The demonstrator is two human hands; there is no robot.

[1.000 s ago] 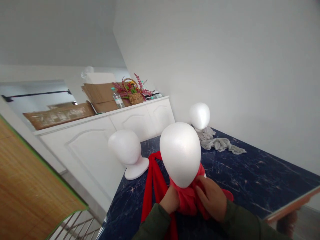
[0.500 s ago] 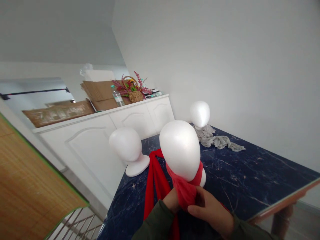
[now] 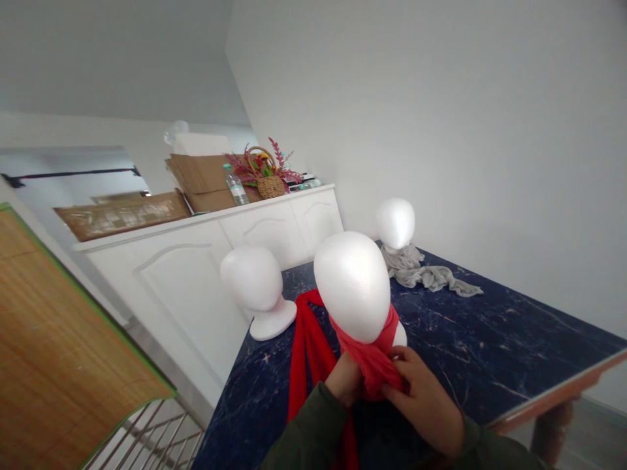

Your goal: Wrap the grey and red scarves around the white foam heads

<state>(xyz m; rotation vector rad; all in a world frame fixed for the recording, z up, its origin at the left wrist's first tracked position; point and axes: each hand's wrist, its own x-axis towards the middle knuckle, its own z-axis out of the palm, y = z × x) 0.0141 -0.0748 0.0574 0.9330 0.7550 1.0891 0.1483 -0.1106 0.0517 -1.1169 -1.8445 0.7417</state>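
A white mannequin head (image 3: 351, 284) stands near the front of the dark blue marbled table (image 3: 470, 352). Around its neck is a coral-red scarf (image 3: 375, 362), bunched at the front. My right hand (image 3: 424, 401) pinches the scarf's front folds between thumb and fingers. My left hand (image 3: 345, 380) is at the scarf's lower left, its fingers curled under the cloth and partly hidden. A brighter red cloth (image 3: 313, 339) lies behind and left of the head, its strips hanging toward the front.
A bare white mannequin head (image 3: 252, 277) stands at left, another (image 3: 396, 224) at the back with a grey scarf (image 3: 431, 277) at its base. A white cabinet (image 3: 186, 261) holds boxes, a bottle and a flower basket (image 3: 271, 187). A wooden board (image 3: 63, 339) and wire rack are at left.
The scarf's front, which hung down between my hands, is now pulled across to the right. My right hand has shifted slightly right and up, and my left hand has moved a little up. The view has shifted slightly.
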